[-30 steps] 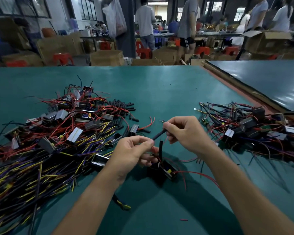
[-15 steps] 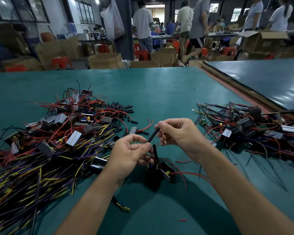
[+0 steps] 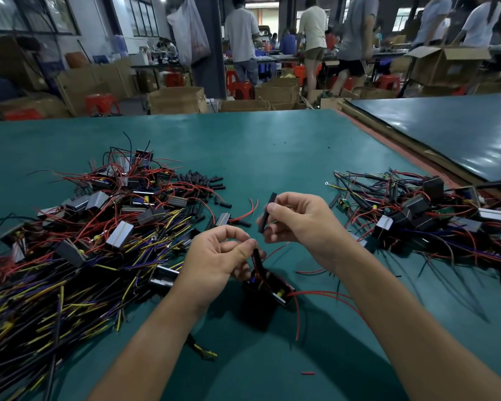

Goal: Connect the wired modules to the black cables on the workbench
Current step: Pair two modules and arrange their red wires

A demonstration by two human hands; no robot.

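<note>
My right hand [image 3: 301, 224] pinches a short black cable sleeve [image 3: 268, 211] that stands almost upright, above the green workbench [image 3: 272, 146]. My left hand [image 3: 217, 256] pinches the thin wires that rise from a small black module [image 3: 268, 287]. That module hangs just below my left fingers, and red leads [image 3: 315, 296] trail from it to the right. The sleeve's lower end sits a little above and to the right of the pinched wire tips, apart from them.
A large heap of modules with red, yellow and purple wires [image 3: 78, 241] covers the left of the bench. Loose black sleeves [image 3: 203, 183] lie behind it. A second heap of modules [image 3: 425, 215] lies at the right. People stand among cardboard boxes [image 3: 180, 99] beyond the bench.
My right hand has lifted the black sleeve and turned it from slanted to nearly upright, away from my left fingers. My left hand has stayed over the module, still pinching its wires.
</note>
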